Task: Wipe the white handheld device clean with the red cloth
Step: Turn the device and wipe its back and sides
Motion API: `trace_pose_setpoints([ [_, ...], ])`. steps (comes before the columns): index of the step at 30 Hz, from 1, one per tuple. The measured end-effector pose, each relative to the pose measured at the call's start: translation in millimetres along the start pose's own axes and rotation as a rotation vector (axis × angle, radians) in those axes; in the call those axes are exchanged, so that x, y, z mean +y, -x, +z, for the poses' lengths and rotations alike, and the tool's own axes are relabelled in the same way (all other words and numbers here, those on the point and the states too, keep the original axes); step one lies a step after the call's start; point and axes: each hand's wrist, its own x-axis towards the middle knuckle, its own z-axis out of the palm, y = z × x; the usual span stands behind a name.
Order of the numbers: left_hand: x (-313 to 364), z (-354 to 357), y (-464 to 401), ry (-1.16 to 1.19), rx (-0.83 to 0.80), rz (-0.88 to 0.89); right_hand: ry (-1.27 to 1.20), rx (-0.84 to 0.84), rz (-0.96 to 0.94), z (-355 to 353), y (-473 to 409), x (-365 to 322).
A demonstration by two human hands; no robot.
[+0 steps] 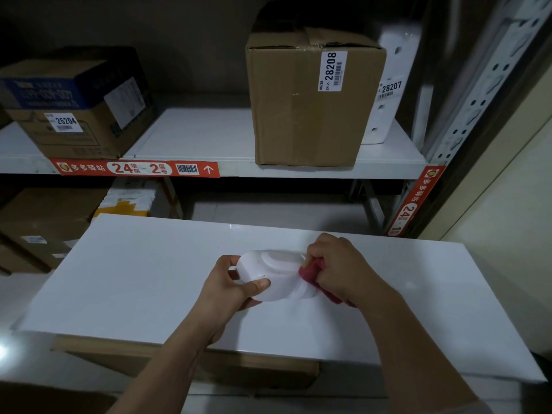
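Left hand (230,282) grips the smooth, rounded white device (270,271); right hand (337,267) bunches the red cloth (313,271) against it. Box (310,100) label reads 28208; shelf tag (137,168) 24-2.

Left hand (230,283): forearm bare, entering from the lower left and angled up to the right; fingers curled round the left end of the smooth white moulded-plastic handheld device (270,271), thumb laid flat along its near edge, thumbnail visible. Right hand (337,268): forearm bare, entering from the lower right and angled up to the left; wrist bent, knuckles uppermost, fingers bunched round the crumpled red cloth (313,271) and pressing it to the device's right end. Both hands close together, at either end of the device.
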Motion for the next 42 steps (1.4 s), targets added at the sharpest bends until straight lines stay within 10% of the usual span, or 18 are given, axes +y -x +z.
trace_pose_setpoints([
  [15,5.0,-12.2,3.6,0.177,-0.221,-0.175,-0.187,-0.013,0.123,-10.0,7.6,-1.7],
  [24,7.8,-2.5,6.5,0.165,-0.21,-0.167,-0.128,-0.123,-0.138,-18.3,9.3,-54.1],
  [31,8.9,-1.2,8.2,0.112,-0.187,-0.121,-0.086,-0.192,0.08,-33.1,13.0,-35.2],
  [42,9.9,7.3,8.5,-0.294,-0.109,0.119,0.059,-0.068,-0.27,-6.6,-5.7,-73.5],
])
